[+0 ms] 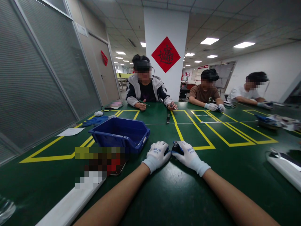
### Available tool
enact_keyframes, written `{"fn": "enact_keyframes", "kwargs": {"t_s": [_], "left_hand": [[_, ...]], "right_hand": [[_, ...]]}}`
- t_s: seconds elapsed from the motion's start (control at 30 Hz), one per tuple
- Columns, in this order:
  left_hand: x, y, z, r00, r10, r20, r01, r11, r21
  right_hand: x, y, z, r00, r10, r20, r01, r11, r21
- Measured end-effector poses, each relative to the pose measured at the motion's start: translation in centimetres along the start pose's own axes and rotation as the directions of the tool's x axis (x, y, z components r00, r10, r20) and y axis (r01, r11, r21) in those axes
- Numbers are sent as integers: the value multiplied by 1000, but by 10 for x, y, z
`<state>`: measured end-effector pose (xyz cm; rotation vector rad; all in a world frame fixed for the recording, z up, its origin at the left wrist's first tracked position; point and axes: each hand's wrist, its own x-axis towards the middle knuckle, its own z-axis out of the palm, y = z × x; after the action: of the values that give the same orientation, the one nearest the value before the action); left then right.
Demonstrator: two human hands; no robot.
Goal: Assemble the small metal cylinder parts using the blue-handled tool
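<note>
Both my hands wear white gloves and rest on the green table. My right hand is closed around a small dark part with a metal cap. My left hand is curled beside it, fingers closed and touching the same part through a thin blue piece. What the left fingers hold is too small to name. A blue plastic bin stands just left of my left hand.
Three other people sit at the far side of the table, hands on it. Yellow tape lines mark boxes. A small dark cylinder stands mid-table. Blue gloves and paper lie left; white strips lie at both near edges.
</note>
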<state>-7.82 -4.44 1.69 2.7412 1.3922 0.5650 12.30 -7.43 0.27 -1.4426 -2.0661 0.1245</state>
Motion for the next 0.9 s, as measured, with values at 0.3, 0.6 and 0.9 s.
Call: {"fn": "enact_keyframes", "kwargs": {"t_s": [0.3,0.6,0.9], "left_hand": [[1,-1,1,1000,1,7,0,1000,-26],[-1,-1,0,999,53,9,-52,996,-74],[3,-1,2,999,-5,41,7,999,-51]], "right_hand": [[0,0,-2,1000,-18,7,18,999,30],[4,3,-3,998,-57,-10,57,997,46],[7,5,-4,997,-76,-11,76,996,40]]}}
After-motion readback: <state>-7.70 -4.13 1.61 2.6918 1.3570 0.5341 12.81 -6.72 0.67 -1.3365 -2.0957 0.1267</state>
